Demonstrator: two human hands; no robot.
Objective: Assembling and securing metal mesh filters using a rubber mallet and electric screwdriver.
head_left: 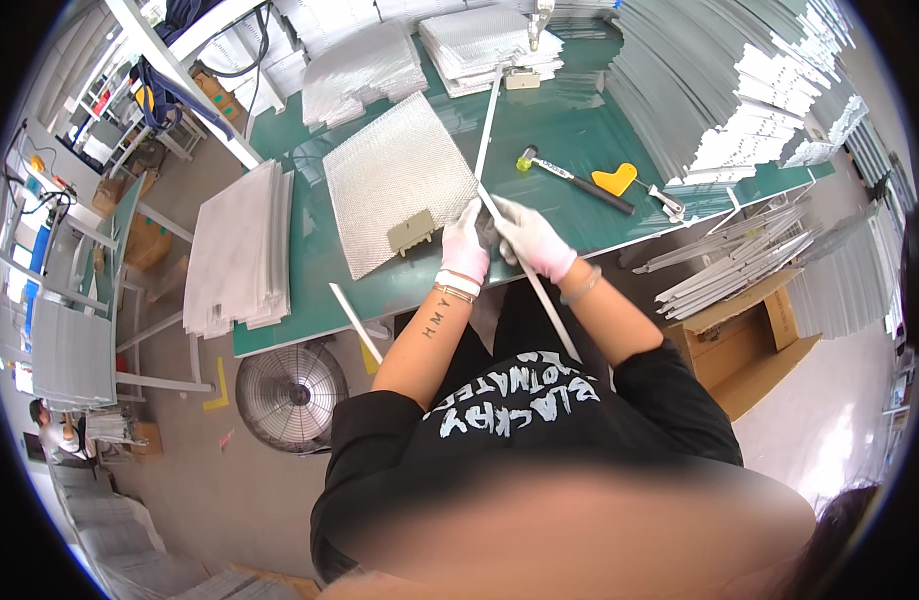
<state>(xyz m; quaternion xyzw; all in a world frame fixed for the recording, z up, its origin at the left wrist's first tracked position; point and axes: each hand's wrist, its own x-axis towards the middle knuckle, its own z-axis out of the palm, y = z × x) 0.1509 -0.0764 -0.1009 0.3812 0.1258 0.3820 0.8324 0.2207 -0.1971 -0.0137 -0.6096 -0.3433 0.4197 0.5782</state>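
Note:
A long, thin, pale metal strip [553, 312] runs past my gloved hands and slants toward my body. My right hand [533, 240] is closed around it, while the fingers of my left hand [465, 247] are closed against it just alongside. Dark patches show between the fingertips. Another narrow strip [490, 125] extends away across the green table, its near end meeting the held strip above my hands. Left of them lies a silver mesh panel [395, 180], with a beige block [411, 232] on its near edge.
Right of my hands lie a hammer [580, 183], a yellow tool [615, 179] and a grey-handled tool [668, 203]. Mesh panels are stacked at left [242, 245] and back [490, 45]. Tall panel piles [720, 90] fill the right. A floor fan [295, 396] and cardboard box [750, 350] stand below.

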